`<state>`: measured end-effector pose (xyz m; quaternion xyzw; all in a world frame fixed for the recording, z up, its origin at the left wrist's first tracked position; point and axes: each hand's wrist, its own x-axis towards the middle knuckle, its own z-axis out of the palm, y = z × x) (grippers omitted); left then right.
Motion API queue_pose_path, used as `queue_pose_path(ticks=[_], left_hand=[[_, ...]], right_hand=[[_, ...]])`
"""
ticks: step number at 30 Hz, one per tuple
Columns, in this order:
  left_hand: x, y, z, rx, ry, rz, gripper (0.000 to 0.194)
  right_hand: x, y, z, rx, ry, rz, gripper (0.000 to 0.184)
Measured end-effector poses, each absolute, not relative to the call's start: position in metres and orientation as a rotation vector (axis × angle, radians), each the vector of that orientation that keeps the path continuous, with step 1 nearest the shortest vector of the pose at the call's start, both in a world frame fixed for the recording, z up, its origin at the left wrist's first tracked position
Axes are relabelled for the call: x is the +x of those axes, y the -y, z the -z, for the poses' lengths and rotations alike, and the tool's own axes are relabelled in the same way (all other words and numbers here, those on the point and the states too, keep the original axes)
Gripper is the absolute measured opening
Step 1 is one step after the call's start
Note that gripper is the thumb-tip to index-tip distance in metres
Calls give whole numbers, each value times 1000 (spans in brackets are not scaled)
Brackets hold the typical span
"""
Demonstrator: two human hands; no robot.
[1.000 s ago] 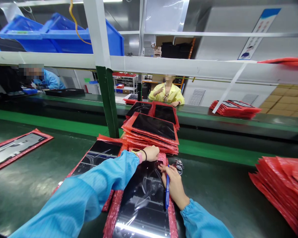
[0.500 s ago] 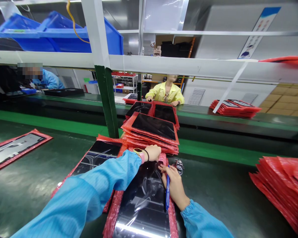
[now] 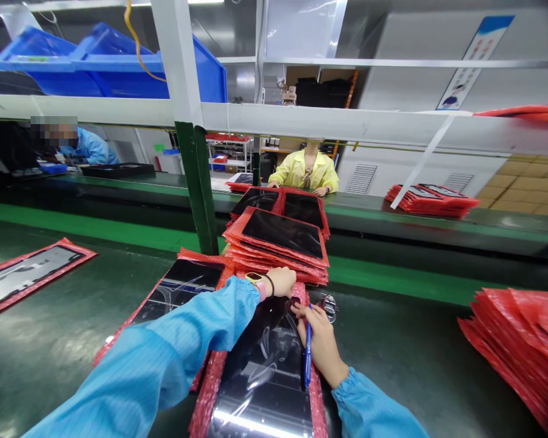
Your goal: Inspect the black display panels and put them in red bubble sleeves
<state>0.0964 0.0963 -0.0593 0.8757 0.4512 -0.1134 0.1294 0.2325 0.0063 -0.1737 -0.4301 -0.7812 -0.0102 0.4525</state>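
Plainly, the dark panel (image 3: 260, 380) lies flat, glossy face up, directly below the fingers of both hands, its long axis running away from the wearer, the near end cut off by the bottom of the view. Red bubble wrap (image 3: 210, 389) shows along both long sides. The left hand (image 3: 281, 281) arches over the panel's far end with its fingers bent downward; the tips are hidden, so whether they grip anything I cannot tell. The right hand (image 3: 317, 331) has its fingers curled in, with a blue pen (image 3: 307, 359) tucked against them. The pen runs from those fingers back toward the wearer, nearly parallel to the panel's right edge; which end writes is unclear. Whether the right fingertips also pinch something at the panel's far right corner cannot be made out.

Just right of the right fingers sits a small shiny object (image 3: 329, 308), too small to identify. Immediately beyond the left fingers, a stack of red-wrapped panels (image 3: 283, 234) blocks the way forward. Left of them, partly under the left sleeve (image 3: 164, 347), lies another wrapped panel (image 3: 189, 274). Well to the fingers' right rises a red pile (image 3: 516, 340).
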Motion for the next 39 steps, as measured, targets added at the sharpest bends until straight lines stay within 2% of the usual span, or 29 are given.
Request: queue_pose_path(ticks=[39], left_hand=[[94,-98,68,2550,-1249,313,32]], right_hand=[[233,-6,174,-1068,1935,15,26]])
